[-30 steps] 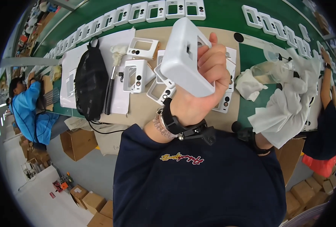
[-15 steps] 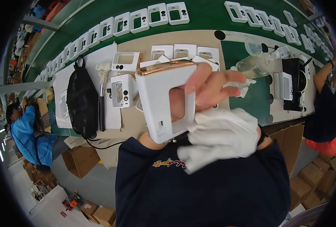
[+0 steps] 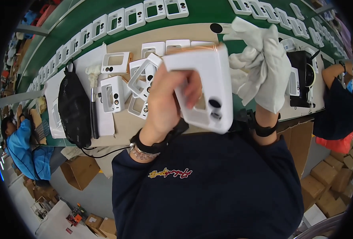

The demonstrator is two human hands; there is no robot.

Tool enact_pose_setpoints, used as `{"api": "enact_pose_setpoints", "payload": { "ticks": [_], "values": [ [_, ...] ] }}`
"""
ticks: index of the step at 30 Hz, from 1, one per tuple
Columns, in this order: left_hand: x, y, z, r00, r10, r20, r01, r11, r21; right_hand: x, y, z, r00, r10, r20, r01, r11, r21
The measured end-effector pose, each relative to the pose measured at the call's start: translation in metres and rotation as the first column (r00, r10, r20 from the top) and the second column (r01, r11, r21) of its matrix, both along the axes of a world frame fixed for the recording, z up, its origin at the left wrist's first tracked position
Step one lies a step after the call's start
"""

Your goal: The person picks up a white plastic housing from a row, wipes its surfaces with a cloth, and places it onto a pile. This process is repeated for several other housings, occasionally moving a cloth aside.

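hand work on a white housing [image 3: 221,75] at a bench, seen from the worker's head. the housing is raised off the beige bench top [image 3: 129,131], in front of the chest and between the two hands, its copper-toned edge uppermost and its dark oval hole near the lower right corner. the left hand [image 3: 164,97] grips the frame by one side, fingers curled through the window and closed around the rim; motion blur softens their outline. the right hand [image 3: 269,81] is covered by a white cloth [image 3: 258,51], so whether its fingers are spread or pinching cannot be told. cloth and housing lie close in the view; whether they touch is unclear. the step in hand is judged to be turning and wiping the piece. a further stroke would call for a firm left hold on the rim, with the cloth brought flat to the outer face, clear of the holes. loose frames [image 3: 144,77] lie grouped on the bench beyond the left hand; similar pieces stand in a row [image 3: 154,10] on the green surface behind. a black pouch [image 3: 74,107] and a black-handled tool [image 3: 94,119] lie to the left.
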State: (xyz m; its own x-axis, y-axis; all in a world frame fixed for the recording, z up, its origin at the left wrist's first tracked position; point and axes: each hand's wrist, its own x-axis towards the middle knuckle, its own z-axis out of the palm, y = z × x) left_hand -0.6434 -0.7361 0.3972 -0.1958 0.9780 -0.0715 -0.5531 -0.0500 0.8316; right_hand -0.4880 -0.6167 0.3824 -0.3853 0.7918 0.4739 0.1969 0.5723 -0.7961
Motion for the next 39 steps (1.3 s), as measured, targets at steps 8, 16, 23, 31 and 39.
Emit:
{"api": "enact_pose_setpoints", "payload": {
  "ticks": [8,16,23,31,39],
  "values": [
    [0.000,0.004,0.008,0.992,0.085,-0.095,-0.079,0.995,0.063,0.015,-0.007,-0.010,0.983,0.045,0.177,-0.107,0.928,0.356],
    [0.008,0.001,0.022,0.936,0.086,-0.341,-0.065,0.995,0.073,0.005,-0.015,0.017,0.843,-0.015,-0.538,-0.253,0.871,-0.421],
    [0.010,0.002,0.018,0.997,0.069,0.036,-0.074,0.979,0.188,0.009,-0.018,0.004,0.949,0.132,-0.288,-0.155,0.986,-0.057],
    [-0.015,0.016,0.017,0.673,-0.031,0.739,0.013,0.999,0.029,0.007,-0.046,0.004,0.910,0.122,-0.397,-0.209,0.961,-0.183],
    [-0.011,0.032,0.042,0.741,0.091,0.665,-0.067,0.996,-0.062,0.025,-0.013,-0.003,0.853,0.470,0.225,-0.521,0.786,0.334]
  ]
}}
